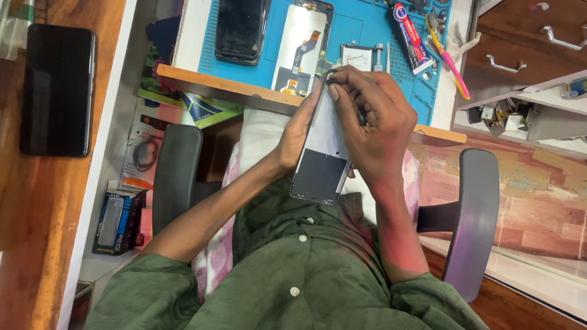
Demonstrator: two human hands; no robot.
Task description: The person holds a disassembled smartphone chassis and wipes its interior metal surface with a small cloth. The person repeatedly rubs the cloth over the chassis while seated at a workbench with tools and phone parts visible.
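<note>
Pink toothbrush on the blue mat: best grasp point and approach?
Take the toothbrush by the bare pink lower handle near the mat's right edge, coming from the right. It lies flat and diagonal; its head end sits against the glue tube, likely too crowded.

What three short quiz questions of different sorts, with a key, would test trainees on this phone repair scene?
1. True or false: both hands hold the phone frame.
2. What colour is the mat on the bench?
3. Which lies on the mat? A) toothbrush B) scissors C) cup

Key: 1 true: left hand and right hand grip it. 2 blue. 3 A.
</note>
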